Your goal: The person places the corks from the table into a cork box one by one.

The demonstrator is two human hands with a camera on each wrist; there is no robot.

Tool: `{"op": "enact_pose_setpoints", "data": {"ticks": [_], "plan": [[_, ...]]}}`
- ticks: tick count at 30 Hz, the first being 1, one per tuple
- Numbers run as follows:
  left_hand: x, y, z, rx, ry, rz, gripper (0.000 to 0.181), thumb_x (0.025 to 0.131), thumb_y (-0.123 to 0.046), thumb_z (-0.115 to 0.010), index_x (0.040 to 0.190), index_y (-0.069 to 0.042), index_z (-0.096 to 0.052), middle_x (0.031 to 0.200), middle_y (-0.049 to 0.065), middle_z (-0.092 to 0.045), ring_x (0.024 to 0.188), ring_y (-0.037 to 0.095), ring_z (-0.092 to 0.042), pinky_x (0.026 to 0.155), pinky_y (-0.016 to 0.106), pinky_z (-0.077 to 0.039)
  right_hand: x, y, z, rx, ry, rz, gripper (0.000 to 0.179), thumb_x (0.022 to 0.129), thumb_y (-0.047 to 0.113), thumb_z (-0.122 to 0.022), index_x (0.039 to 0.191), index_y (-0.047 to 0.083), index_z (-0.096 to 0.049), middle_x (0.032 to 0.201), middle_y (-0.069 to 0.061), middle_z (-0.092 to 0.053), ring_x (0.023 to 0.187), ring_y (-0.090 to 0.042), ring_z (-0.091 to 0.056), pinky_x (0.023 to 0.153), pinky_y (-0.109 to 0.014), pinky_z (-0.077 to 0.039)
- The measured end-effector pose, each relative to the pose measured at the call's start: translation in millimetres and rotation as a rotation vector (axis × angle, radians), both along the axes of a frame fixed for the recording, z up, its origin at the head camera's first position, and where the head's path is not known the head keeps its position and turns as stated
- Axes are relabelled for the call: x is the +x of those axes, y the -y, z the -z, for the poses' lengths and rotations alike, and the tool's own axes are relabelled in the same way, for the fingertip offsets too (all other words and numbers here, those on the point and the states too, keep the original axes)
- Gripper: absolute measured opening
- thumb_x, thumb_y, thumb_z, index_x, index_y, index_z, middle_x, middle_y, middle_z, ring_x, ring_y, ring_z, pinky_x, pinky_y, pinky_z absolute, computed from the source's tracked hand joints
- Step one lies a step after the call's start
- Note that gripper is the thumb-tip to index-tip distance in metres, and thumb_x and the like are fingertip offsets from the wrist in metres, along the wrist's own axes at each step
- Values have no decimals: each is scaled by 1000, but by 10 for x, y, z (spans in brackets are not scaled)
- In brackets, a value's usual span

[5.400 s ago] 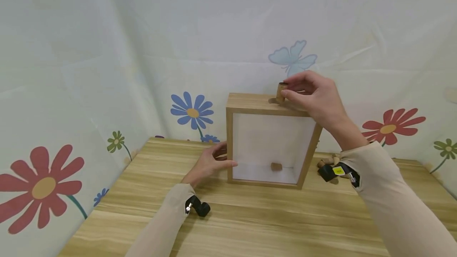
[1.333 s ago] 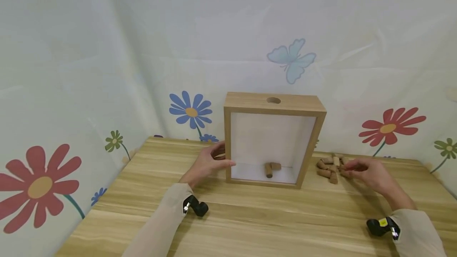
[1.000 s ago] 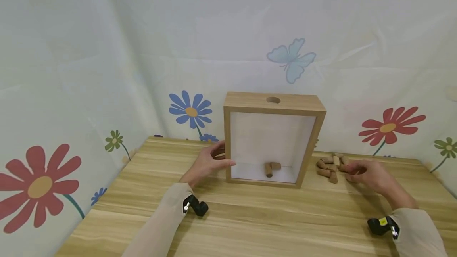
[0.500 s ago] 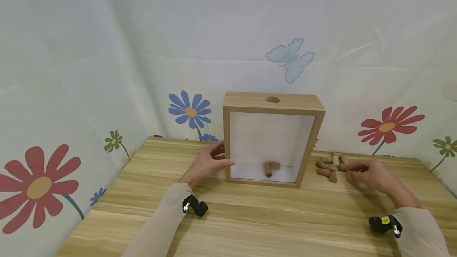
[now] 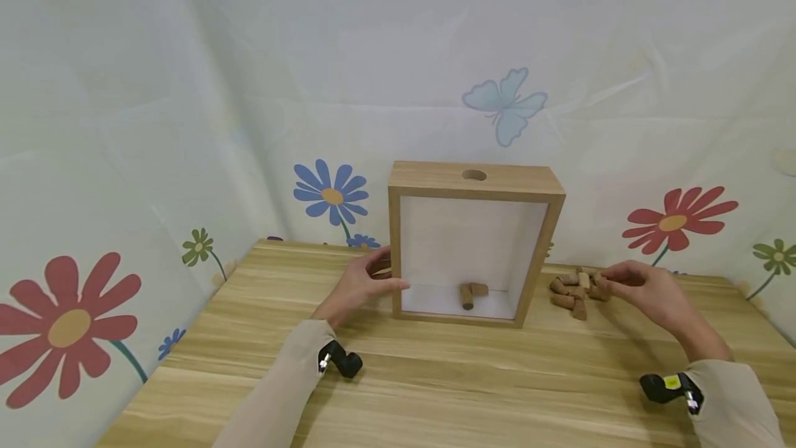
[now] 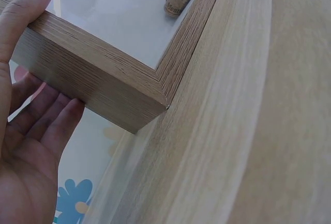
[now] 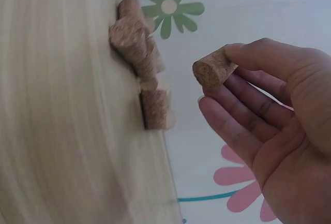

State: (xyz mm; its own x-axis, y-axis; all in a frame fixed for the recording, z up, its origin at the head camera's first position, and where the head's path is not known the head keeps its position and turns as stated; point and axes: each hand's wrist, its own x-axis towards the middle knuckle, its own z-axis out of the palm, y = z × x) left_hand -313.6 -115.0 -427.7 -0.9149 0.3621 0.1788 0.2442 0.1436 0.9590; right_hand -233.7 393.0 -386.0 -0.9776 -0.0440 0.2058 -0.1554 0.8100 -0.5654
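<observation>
Beige sleeves on both forearms, nearest of all, each with a small black wrist camera fixed at the cuff, the right one bearing a yellow label. Underneath, pale wood-grain tabletop, streaked from side to side. Further in, left hand gripping the side of an upright wooden box, thumb over the front rim, fingertips against the back edge of the same side. Within the box, on a white floor, two corks: one cork with an end toward the viewer, a second cork lying crosswise just beside it. Dark lettering on one of them in the left wrist view, too small to read. Round hole near the middle of the box's top. Off to the right, right hand pinching a single cork between thumb and fingers, tilted and apart from the others in the right wrist view. Between that hand and the box, loose heap of corks on the tabletop, lying at various angles, some touching, blurred in the right wrist view. Farthest back, creased pale cloth printed with a light-blue butterfly above the box, a blue flower to the left and a red flower beyond the right hand.
</observation>
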Motion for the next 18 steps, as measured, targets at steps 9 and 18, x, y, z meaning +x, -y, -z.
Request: {"op": "enact_pose_setpoints", "data": {"ticks": [9,18], "plan": [[4,6,22,7,-16,2,89,84,-25,-94,158,-3,-48,148,13,-59,133,33,-60,110,41,-53,56,156,-173,-87,-115,3,38,104,29,-73,125,-2,-71,113,-19,-76,88,12,-57,71,-13,-49],[-11,13,21,18,-15,12,85,86,-22,-92,157,-4,-48,149,15,-59,134,34,-60,110,43,-52,87,380,-514,-161,-253,7,32,103,27,-74,123,4,-73,100,20,-73,89,12,-60,73,-9,-46]]}}
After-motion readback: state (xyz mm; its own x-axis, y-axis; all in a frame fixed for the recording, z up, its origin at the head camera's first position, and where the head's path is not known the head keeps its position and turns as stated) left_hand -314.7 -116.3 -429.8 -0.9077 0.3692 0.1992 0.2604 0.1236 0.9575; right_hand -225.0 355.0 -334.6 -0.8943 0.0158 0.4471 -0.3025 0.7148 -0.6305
